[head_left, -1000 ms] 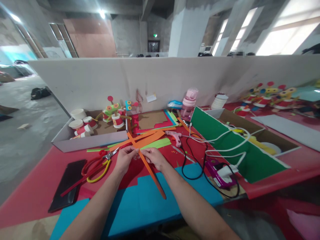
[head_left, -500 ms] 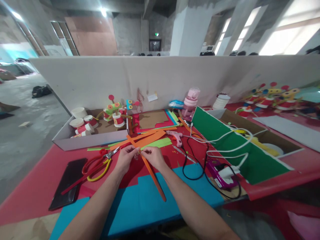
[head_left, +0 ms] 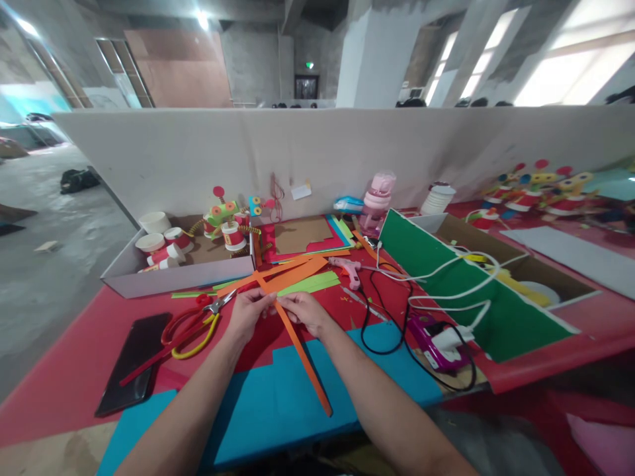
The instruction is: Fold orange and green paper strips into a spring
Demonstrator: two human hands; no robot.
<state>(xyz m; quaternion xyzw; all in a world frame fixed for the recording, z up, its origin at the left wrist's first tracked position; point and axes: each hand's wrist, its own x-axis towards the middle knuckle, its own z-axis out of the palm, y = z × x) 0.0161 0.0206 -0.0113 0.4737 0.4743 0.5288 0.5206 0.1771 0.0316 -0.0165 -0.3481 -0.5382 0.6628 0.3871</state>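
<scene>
Between my hands an orange paper strip point(head_left: 303, 354) runs slantwise, its long near end hanging over the blue sheet point(head_left: 248, 403). My left hand point(head_left: 252, 309) pinches it with thumb and forefinger from the left. Facing it, my right hand point(head_left: 303, 311) is closed on the same strip, the fingertips of both hands almost meeting. Just beyond the hands lie more orange paper pieces point(head_left: 302, 270) and green paper strips point(head_left: 317, 283). A pink glue gun point(head_left: 349, 271) rests to the right of them. Left of my left hand are pliers with red and yellow handles point(head_left: 196, 337).
A black phone point(head_left: 133, 363) lies at the left. Behind it a white box point(head_left: 183, 281) holds paper cups and a cup figure point(head_left: 232, 231). On the right stand a green-sided box point(head_left: 446, 291), white and black cables, and a purple power strip point(head_left: 439, 344). A partition point(head_left: 223, 152) closes the back.
The strip's near end has shifted slightly toward me and to the right. Both hands keep their pinch at nearly the same place.
</scene>
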